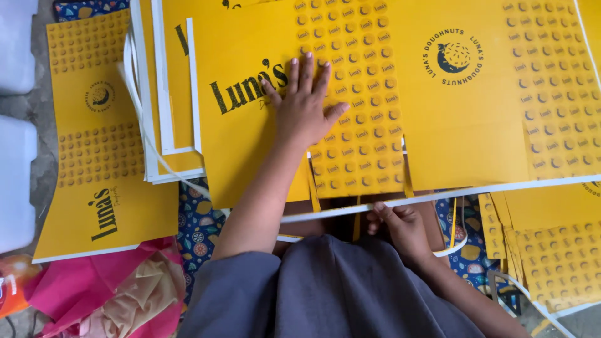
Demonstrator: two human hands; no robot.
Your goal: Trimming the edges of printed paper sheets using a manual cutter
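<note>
A large yellow printed cardboard sheet (463,125) lies flat in front of me, with dark lettering, a round emblem and bands of small round motifs. My left hand (303,106) presses flat on it, fingers spread, near the lettering and the dotted band. My right hand (400,225) is at the sheet's near edge, fingers curled around a thin white-edged strip (438,197) by the cut flaps. My grey-clad lap fills the bottom of the view.
More yellow printed sheets are stacked at the upper left (169,75), one lies at the left (100,144), others at the right (557,250). Crumpled pink and tan paper (119,294) sits at lower left. White containers (15,181) stand on the far left. A blue patterned mat (197,225) lies underneath.
</note>
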